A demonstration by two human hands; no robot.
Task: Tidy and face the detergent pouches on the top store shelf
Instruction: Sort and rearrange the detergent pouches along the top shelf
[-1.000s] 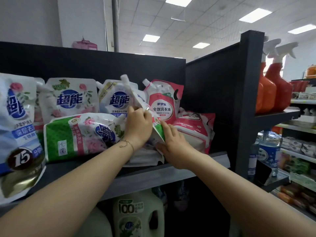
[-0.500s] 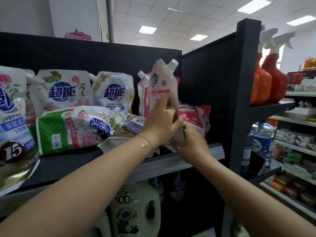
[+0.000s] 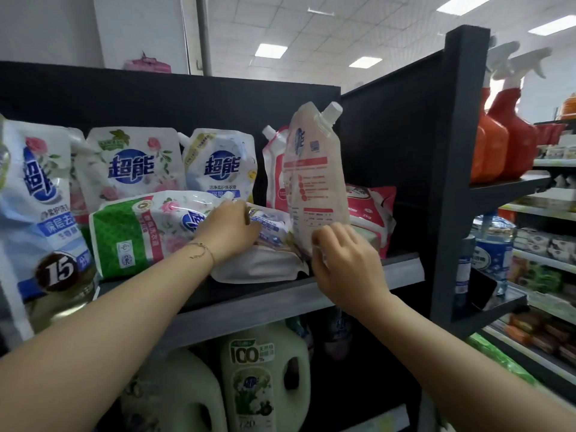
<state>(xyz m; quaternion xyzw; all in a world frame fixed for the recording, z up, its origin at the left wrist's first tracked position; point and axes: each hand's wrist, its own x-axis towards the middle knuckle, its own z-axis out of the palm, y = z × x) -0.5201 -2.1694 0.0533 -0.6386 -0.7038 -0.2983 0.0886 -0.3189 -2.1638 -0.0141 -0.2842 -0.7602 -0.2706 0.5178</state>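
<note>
A pale pouch (image 3: 314, 182) with a white spout stands upright on the top shelf (image 3: 280, 302), its printed back facing me. My right hand (image 3: 346, 263) pinches its lower edge. My left hand (image 3: 227, 232) lies curled over a flat white pouch with a blue label (image 3: 265, 263) lying near the shelf's front. Beside it a green-and-white pouch (image 3: 137, 235) lies on its side. Two white pouches (image 3: 131, 166) (image 3: 221, 163) stand at the back, facing forward. A red pouch (image 3: 274, 173) stands behind the pale one, and another red pouch (image 3: 371, 210) lies at the right.
A large blue-and-white pouch (image 3: 34, 198) stands at the far left. A black side panel (image 3: 458, 151) closes the shelf on the right, with red spray bottles (image 3: 501, 141) beyond it. Pale green jugs (image 3: 265, 375) stand on the shelf below.
The pale pouch went from tilted among the others to upright at the right. My left hand let go of it and dropped onto the flat pouch. My right hand stayed at its base.
</note>
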